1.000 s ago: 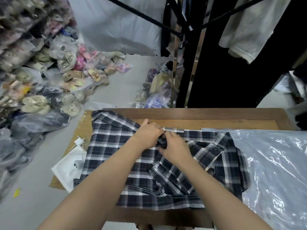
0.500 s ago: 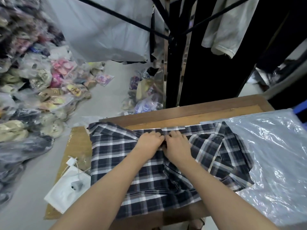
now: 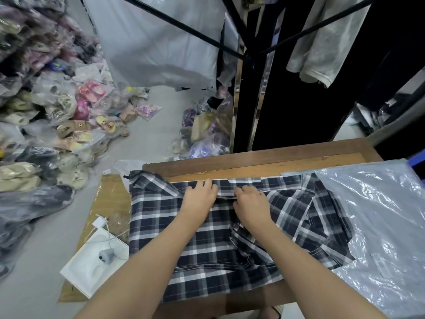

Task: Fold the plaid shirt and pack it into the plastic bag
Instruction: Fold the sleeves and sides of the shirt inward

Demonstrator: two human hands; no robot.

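The black, grey and white plaid shirt [image 3: 161, 224] lies spread across the wooden table [image 3: 264, 162], its left part hanging past the table's left edge. My left hand [image 3: 199, 196] rests palm down on the shirt near its far edge, fingers together. My right hand [image 3: 250, 204] lies just to its right, fingers curled onto the cloth at the same far edge. A small gap separates the two hands. The clear plastic bag [image 3: 379, 215] lies flat on the table's right side, and the shirt's right side overlaps its left edge.
A white flat box [image 3: 92, 270] with a charger and cable sits on brown cardboard [image 3: 110, 199] left of the table. Bagged shoes are piled on the floor at left. A black clothes rack [image 3: 243, 88] with hanging garments stands behind the table.
My hands have drawn a little apart along the shirt's far edge; before they touched at its middle. The view has swung, so the table sits lower and more tilted.
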